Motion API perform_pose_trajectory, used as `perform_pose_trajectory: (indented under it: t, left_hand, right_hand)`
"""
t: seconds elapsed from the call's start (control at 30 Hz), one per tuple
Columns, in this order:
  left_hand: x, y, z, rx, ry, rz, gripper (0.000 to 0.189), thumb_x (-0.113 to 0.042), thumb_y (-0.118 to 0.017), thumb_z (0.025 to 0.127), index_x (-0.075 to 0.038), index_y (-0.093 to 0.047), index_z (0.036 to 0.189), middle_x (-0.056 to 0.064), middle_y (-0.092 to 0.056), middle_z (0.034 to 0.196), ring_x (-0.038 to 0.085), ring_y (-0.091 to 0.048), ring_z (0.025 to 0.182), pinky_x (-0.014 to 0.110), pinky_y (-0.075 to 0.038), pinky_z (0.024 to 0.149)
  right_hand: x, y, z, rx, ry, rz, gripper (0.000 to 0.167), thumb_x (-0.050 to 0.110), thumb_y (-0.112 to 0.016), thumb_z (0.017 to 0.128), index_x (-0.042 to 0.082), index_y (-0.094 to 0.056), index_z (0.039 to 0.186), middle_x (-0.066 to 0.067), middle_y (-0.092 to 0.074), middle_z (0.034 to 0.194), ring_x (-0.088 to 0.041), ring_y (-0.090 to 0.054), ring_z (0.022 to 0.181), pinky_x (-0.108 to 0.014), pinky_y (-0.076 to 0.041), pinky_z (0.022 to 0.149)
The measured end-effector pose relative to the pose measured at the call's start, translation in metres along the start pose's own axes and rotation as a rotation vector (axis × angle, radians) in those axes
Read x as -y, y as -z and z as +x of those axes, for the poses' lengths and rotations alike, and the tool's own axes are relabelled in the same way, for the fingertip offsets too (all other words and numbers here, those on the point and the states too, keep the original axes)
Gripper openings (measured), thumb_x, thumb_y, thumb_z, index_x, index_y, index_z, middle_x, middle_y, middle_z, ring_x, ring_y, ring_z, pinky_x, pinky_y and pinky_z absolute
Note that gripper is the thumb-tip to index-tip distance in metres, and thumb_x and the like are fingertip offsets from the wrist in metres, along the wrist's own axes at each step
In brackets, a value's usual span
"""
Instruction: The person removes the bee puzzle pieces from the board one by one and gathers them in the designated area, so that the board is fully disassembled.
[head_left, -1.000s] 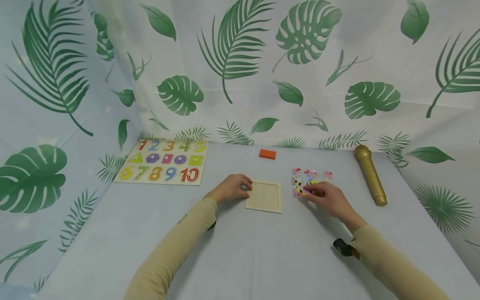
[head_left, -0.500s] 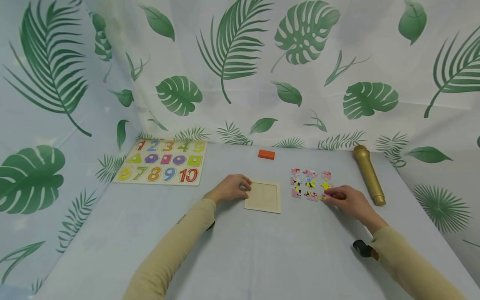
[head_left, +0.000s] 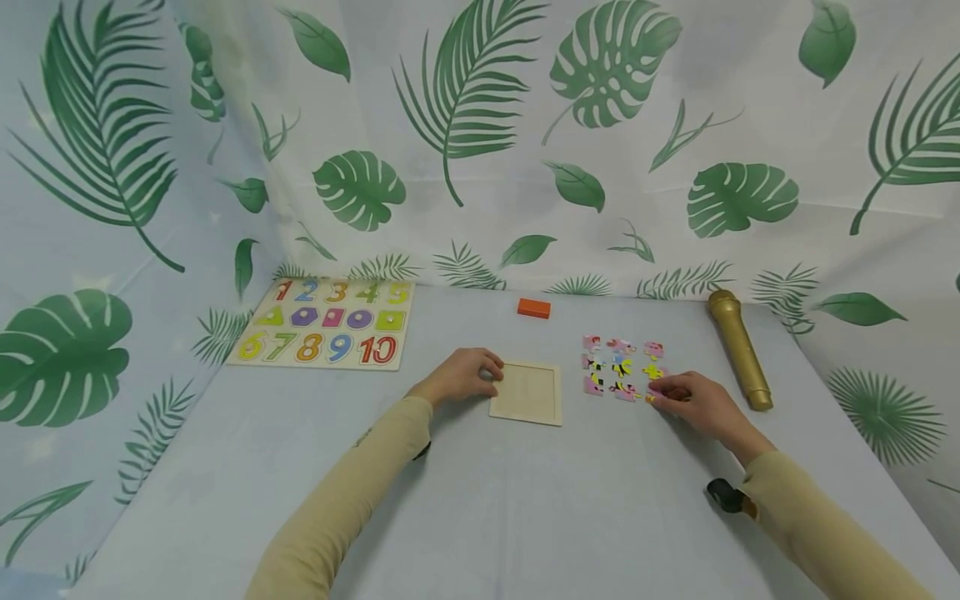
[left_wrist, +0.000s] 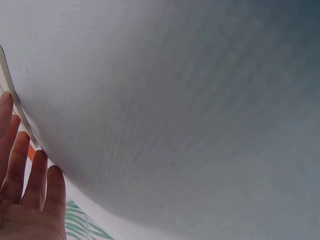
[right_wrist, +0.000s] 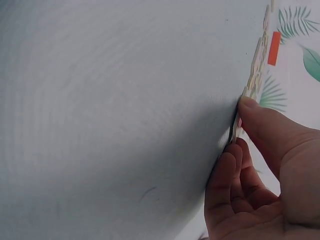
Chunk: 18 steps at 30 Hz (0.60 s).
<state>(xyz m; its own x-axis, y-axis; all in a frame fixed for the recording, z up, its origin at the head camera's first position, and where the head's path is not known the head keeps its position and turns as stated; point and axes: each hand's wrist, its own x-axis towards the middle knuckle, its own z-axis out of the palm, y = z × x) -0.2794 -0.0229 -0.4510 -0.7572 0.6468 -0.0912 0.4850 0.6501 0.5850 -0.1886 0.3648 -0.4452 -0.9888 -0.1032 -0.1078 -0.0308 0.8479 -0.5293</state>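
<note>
My left hand (head_left: 462, 375) rests at the left edge of a square wooden puzzle tray (head_left: 525, 393), its fingertips touching the rim. In the left wrist view those fingers look fairly straight. To the right of the tray lie pink and yellow jigsaw pieces (head_left: 622, 367), loosely spread in rows with small gaps. With thumb and fingers, my right hand (head_left: 701, 404) pinches the jigsaw piece (right_wrist: 235, 129) at the near right corner of this group. Most of that piece is hidden by the fingers in the head view.
A number and shape board (head_left: 322, 325) lies at the back left. An orange block (head_left: 534, 308) sits behind the tray, and a gold microphone (head_left: 740, 350) lies on the right. Leaf-patterned cloth (head_left: 495, 225) rises at the back and sides of the table.
My right hand has moved rightward from the near left and middle pieces to the near right corner piece, then stayed there. The left hand and the tray have kept their places.
</note>
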Motion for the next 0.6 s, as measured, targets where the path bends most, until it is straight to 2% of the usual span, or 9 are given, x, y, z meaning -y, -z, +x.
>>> perform_pose_trajectory:
  t: [0.4, 0.6]
  left_hand:
    - [-0.0003, 0.0004, -0.0003, -0.005, -0.004, 0.002, 0.024, -0.013, -0.077, 0.084, -0.007, -0.074, 0.107, 0.004, -0.062, 0.130, 0.022, -0.051, 0.127, 0.036, -0.037, 0.110]
    - [-0.0010, 0.0002, -0.0012, -0.005, -0.001, -0.005, 0.024, -0.013, -0.077, 0.084, -0.006, -0.074, 0.107, 0.004, -0.061, 0.130, 0.022, -0.051, 0.127, 0.036, -0.036, 0.111]
  right_hand:
    - [-0.0004, -0.0009, 0.0017, 0.010, -0.003, 0.012, 0.033, 0.022, -0.068, 0.093, 0.002, -0.068, 0.118, -0.015, -0.058, 0.109, -0.029, -0.055, 0.097, -0.043, -0.049, 0.081]
    - [-0.0017, -0.0016, 0.0019, 0.019, -0.017, 0.024, 0.038, 0.026, -0.070, 0.092, 0.002, -0.066, 0.121, -0.015, -0.058, 0.110, -0.028, -0.054, 0.097, -0.041, -0.049, 0.080]
